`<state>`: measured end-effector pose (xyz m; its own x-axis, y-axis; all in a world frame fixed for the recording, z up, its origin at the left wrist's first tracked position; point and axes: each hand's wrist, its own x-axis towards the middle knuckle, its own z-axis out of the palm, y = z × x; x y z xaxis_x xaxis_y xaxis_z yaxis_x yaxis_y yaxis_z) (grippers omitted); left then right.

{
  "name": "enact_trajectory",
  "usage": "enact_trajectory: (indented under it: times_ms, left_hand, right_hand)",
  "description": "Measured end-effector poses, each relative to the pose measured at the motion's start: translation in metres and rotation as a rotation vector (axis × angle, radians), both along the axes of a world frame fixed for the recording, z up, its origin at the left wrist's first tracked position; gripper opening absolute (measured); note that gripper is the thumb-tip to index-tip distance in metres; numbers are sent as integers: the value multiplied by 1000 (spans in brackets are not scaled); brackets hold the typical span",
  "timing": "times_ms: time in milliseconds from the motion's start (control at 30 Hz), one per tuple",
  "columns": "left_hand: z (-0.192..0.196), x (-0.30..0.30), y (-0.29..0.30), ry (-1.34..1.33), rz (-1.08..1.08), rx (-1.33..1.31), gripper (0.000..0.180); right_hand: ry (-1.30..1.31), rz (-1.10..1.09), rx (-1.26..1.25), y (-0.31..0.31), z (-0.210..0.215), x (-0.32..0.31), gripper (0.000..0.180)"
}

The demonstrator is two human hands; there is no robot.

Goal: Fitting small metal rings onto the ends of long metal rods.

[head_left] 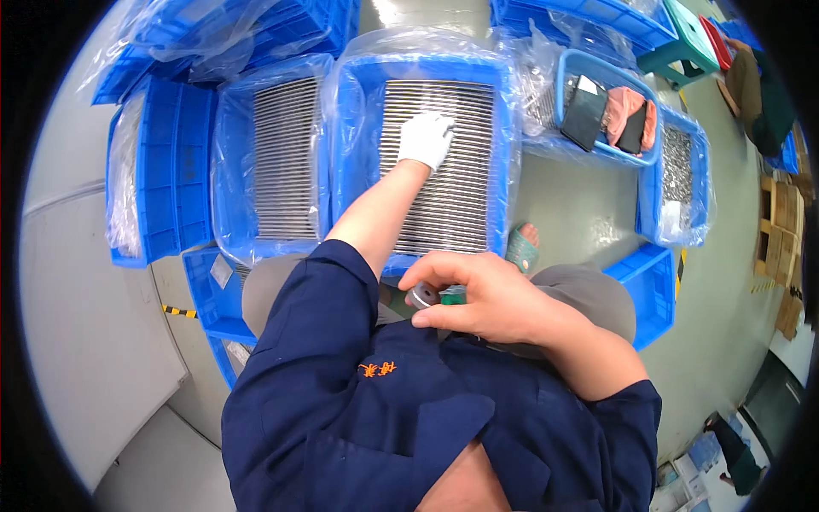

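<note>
My left hand (425, 141), in a white glove, reaches over the thin metal rods (439, 200). These lie side by side in a row inside a blue plastic bin (350, 128) lined with clear plastic film. The gloved fingers are curled down at the rods, and whatever they pinch is hidden. Close to my body, my bare right hand (482, 299) holds a small round dark grey ring (423, 294) with a hole in its face, between thumb and fingers. A bit of green shows just behind that hand.
Left of the bin stands another lined blue bin with similar rods (286, 162). A blue basket (567, 107) at the right holds dark flat items and pink cloth. Beyond it sits a bin of small metal parts (676, 162). A green stool (682, 47) and another person (759, 102) are farther right.
</note>
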<state>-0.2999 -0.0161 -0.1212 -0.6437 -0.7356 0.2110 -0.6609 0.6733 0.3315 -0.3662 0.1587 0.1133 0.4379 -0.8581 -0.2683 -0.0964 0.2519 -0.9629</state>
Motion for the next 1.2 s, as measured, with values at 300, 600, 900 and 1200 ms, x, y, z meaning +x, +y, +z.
enact_trajectory:
  times_ms: [300, 600, 900, 1200]
  left_hand:
    - [-21, 66, -31, 257, 796, 812, 55]
    - [4, 63, -18, 82, 705, 833, 64]
    - [106, 80, -63, 15, 21, 304, 50]
    - [213, 150, -3, 351, 218, 673, 40]
  right_hand:
    - [33, 86, 64, -5, 11, 0, 30]
    - [-55, 26, 114, -6, 4, 6, 29]
    - [100, 163, 58, -21, -3, 27, 31]
    - [-462, -522, 483, -65, -27, -26, 14]
